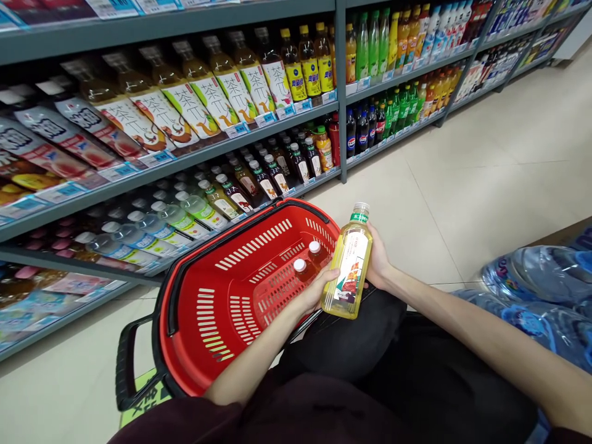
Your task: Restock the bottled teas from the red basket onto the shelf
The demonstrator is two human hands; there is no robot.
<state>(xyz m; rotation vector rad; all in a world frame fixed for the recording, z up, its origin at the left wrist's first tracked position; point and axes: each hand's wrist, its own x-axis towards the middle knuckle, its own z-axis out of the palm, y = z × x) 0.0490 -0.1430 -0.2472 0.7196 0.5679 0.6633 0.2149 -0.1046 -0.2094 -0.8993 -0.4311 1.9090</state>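
Observation:
A clear bottle of yellow tea (348,268) with a white label and a green neck band is held between my two hands above my lap. My left hand (319,288) grips its lower left side, fingers closed against it. Around the right side and back of the bottle curls my right hand (378,256), its fingers mostly hidden. To the left stands a red shopping basket (194,345) with black handles. Two white-capped bottles (308,265) stand inside the basket, partly hidden by my left forearm.
Grey shelves (185,166) full of bottled drinks run along the left and back. Large water jugs (531,296) in plastic stand close on my right. Pale tiled floor (444,216) lies between them. A yellow-green sign (145,398) is under the basket's handle.

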